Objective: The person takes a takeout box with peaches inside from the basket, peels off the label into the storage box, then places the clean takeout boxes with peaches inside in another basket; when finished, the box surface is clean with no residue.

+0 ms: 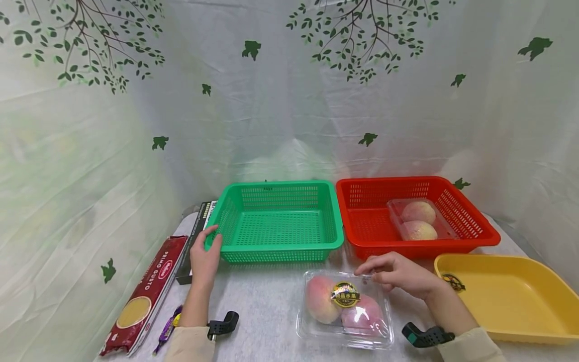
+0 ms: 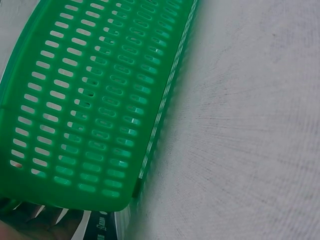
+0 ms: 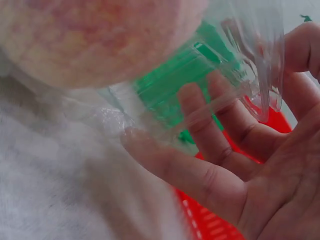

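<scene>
At the front left corner of an upright green plastic basket (image 1: 276,249), my left hand (image 1: 205,259) holds the rim, fingers outside the corner. The left wrist view shows those fingers (image 2: 55,222) partly hidden by the basket's slotted wall (image 2: 95,100). My right hand (image 1: 400,274) touches the back right corner of a clear plastic fruit box (image 1: 312,334) with two pink peaches (image 1: 323,299) and a round black-and-gold label. In the right wrist view, its fingers (image 3: 210,180) are spread loosely around the plastic, a peach (image 3: 100,40) close above.
A red basket (image 1: 375,246) at the back right holds another box of peaches (image 1: 418,221). A yellow tray (image 1: 502,329) lies at the right. On the left are a red Primo Gusto pack (image 1: 147,291), a black box (image 1: 194,241) and a purple-wrapped item (image 1: 167,332).
</scene>
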`<state>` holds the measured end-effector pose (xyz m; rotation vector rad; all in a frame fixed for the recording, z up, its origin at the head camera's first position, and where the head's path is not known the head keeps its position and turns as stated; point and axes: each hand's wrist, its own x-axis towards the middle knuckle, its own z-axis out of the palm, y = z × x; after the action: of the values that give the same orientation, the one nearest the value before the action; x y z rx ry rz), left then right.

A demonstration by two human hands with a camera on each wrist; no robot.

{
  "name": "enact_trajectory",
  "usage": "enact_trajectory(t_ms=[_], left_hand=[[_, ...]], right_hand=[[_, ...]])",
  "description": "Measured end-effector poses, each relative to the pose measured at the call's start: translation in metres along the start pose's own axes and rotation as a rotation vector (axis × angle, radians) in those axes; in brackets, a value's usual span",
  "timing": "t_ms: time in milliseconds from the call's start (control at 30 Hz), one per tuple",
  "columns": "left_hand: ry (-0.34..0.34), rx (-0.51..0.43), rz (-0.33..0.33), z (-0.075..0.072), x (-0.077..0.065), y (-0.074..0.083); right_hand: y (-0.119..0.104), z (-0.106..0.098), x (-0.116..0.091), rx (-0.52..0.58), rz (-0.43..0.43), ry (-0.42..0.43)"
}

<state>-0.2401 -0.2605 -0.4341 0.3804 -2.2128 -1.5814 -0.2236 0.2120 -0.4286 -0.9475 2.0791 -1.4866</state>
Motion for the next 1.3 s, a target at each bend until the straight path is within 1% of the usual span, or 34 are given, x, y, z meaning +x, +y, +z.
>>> enact_trajectory(t_ms=[133,267,367,500,567,667,767,867,933,1033,1100,1133,1200,1233,1300], left_hand=[[-0.009,-0.002,-0.010,0.001,0.000,0.001],[-0.017,-0.005,-0.024,0.000,-0.001,0.002],[0.007,0.003,-0.003,0.001,-0.001,0.002],[0.081,0.018,0.069,0.004,-0.002,0.003],[0.123,0.041,0.106,0.005,-0.003,0.006],[0.166,0.086,0.158,0.005,-0.006,0.012],[0.193,0.107,0.235,0.007,-0.011,0.025],[0.193,0.098,0.335,0.012,-0.020,0.042],[0.178,0.078,0.411,0.016,-0.028,0.054],[0.119,0.037,0.520,0.022,-0.040,0.069],[0.038,0.003,0.593,0.026,-0.049,0.077],[-0.020,-0.007,0.623,0.028,-0.053,0.080],[-0.166,-0.004,0.675,0.033,-0.061,0.085],[-0.254,0.004,0.687,0.035,-0.065,0.087],[-0.447,0.023,0.684,0.040,-0.072,0.090]], right_hand=[[0.006,0.000,-0.001,0.010,0.040,0.041],[0.013,0.001,0.000,0.005,0.047,0.099],[0.016,0.004,0.001,-0.007,0.069,0.145],[0.013,0.008,0.002,-0.022,0.125,0.192],[0.011,0.008,0.002,-0.031,0.137,0.200],[0.008,0.008,0.002,-0.034,0.150,0.194],[0.007,0.007,0.002,-0.039,0.146,0.180],[0.006,0.006,0.000,-0.053,0.131,0.172],[0.005,0.006,0.000,-0.069,0.120,0.173],[0.001,0.008,-0.001,-0.097,0.116,0.184],[-0.003,0.010,-0.001,-0.125,0.115,0.196],[-0.005,0.011,-0.001,-0.138,0.114,0.203],[-0.011,0.013,0.000,-0.173,0.094,0.207],[-0.013,0.014,0.001,-0.191,0.082,0.207],[-0.019,0.017,0.002,-0.222,0.053,0.206]])
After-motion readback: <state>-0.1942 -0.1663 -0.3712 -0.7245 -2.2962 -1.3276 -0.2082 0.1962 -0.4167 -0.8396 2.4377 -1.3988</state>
